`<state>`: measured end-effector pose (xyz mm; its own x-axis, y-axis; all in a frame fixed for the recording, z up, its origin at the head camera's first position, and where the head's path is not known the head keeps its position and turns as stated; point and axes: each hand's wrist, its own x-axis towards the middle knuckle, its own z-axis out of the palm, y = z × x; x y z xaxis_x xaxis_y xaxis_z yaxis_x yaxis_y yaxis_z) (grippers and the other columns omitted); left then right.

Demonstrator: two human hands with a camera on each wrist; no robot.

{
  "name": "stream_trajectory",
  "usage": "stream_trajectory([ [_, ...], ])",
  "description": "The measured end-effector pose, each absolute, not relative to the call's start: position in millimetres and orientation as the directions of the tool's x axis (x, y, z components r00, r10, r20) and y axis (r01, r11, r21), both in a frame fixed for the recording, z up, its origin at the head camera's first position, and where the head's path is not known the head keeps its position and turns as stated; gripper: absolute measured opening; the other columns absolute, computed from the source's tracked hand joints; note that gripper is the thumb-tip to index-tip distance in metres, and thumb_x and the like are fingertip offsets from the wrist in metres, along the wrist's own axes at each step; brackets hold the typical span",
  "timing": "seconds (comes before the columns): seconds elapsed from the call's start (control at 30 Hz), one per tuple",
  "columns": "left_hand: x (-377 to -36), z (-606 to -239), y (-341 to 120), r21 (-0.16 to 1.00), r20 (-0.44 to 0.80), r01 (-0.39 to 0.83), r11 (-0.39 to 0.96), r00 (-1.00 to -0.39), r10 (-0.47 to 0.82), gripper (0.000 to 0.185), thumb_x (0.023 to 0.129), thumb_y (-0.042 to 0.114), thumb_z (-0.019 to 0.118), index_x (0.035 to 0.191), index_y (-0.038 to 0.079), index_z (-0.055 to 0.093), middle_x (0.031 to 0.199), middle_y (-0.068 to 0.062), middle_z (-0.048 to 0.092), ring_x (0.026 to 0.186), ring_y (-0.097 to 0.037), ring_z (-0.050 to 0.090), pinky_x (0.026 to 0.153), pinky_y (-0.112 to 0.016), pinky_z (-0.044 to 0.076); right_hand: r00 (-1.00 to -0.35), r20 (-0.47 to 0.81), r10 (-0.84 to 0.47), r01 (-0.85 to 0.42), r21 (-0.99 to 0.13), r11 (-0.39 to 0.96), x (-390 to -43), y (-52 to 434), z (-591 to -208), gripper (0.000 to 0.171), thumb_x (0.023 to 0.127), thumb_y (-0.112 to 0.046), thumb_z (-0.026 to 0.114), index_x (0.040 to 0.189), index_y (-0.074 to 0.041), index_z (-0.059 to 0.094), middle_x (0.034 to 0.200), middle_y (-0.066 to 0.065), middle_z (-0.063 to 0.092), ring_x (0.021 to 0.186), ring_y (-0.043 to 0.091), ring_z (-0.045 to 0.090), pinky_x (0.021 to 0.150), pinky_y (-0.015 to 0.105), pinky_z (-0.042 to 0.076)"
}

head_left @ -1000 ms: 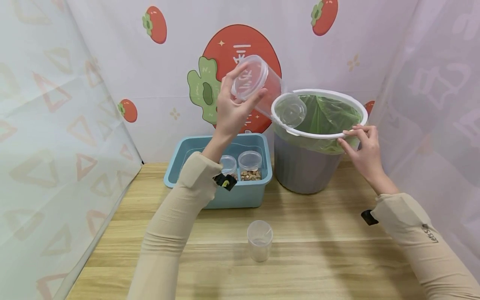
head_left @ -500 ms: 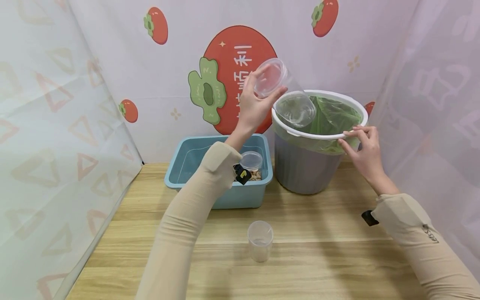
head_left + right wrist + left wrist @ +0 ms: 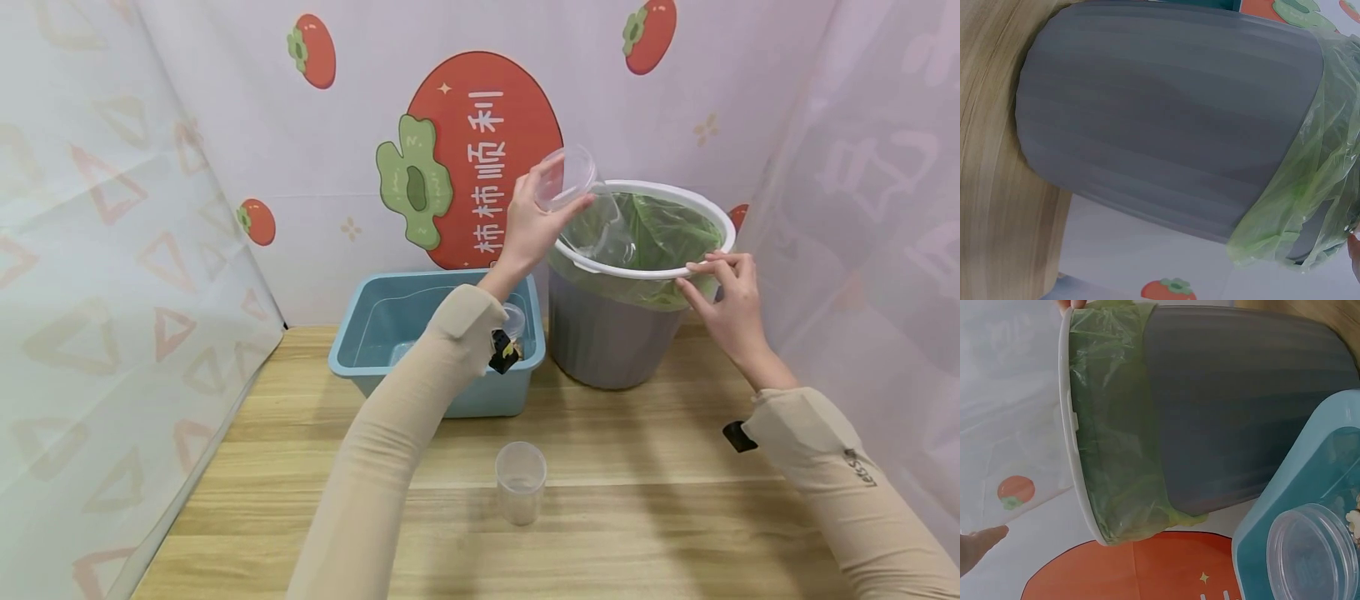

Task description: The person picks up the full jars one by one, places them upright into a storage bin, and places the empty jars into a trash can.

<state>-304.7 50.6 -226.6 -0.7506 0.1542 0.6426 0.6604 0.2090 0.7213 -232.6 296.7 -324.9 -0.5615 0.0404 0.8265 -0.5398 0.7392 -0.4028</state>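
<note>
My left hand grips a clear plastic jar by its base end. The jar is tilted mouth-down over the near left side of a grey bin with a white rim and a green bag liner. I cannot tell if anything is inside the jar. My right hand pinches the bin's rim on its right front side. In the left wrist view the bin fills the frame, with one fingertip at the lower left. The right wrist view shows the bin wall and liner.
A blue tub stands left of the bin, with a lidded clear jar partly hidden behind my left wrist. An empty clear cup stands upright on the wooden table near me. Printed curtains close in the left, back and right sides.
My left hand has moved right and down with the jar, whose mouth now dips lower inside the bin's rim. My right hand has stayed on the rim.
</note>
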Motion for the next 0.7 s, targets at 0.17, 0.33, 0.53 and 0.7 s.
stream_trajectory([
  [0.17,-304.6,-233.6,54.0,0.726,0.591,0.639,0.256,-0.769,0.242,0.062,0.072,0.025,0.073,0.127,0.014,0.048,0.125,-0.005,0.042,0.109,-0.010,0.043,0.083,-0.021,0.042,-0.564,0.824,0.052,-0.534,-0.412,0.738,-231.8,294.5,-324.1,0.026,0.068,0.007,0.070,0.092,0.008,0.059,0.102,0.027,0.043,0.104,0.039,0.040,0.093,0.038,0.028],
  [0.33,-306.0,-244.5,50.7,0.636,0.519,0.660,0.400,-0.749,0.412,0.057,0.076,0.025,0.070,0.127,0.011,0.048,0.126,-0.011,0.041,0.110,-0.017,0.043,0.085,-0.026,0.040,-0.563,0.825,0.052,-0.540,-0.415,0.732,-232.2,293.6,-324.3,0.025,0.069,0.007,0.070,0.092,0.008,0.059,0.101,0.028,0.043,0.104,0.039,0.039,0.093,0.039,0.028],
  [0.53,-303.1,-255.3,41.1,0.607,0.419,0.657,0.447,-0.743,0.522,0.040,0.082,0.020,0.063,0.119,0.009,0.054,0.117,-0.012,0.047,0.105,-0.020,0.048,0.079,-0.023,0.043,-0.553,0.831,0.058,-0.548,-0.415,0.726,-233.6,294.4,-324.7,0.024,0.070,0.005,0.070,0.091,0.008,0.059,0.101,0.027,0.043,0.104,0.040,0.040,0.094,0.037,0.028],
  [0.7,-299.0,-264.1,33.5,0.616,0.364,0.640,0.458,-0.748,0.555,0.032,0.083,0.019,0.062,0.114,0.008,0.057,0.110,-0.010,0.050,0.105,-0.020,0.051,0.084,-0.025,0.044,-0.550,0.833,0.054,-0.545,-0.408,0.732,-232.9,294.6,-324.4,0.024,0.070,0.006,0.070,0.089,0.009,0.058,0.101,0.028,0.043,0.104,0.039,0.040,0.095,0.035,0.027],
])
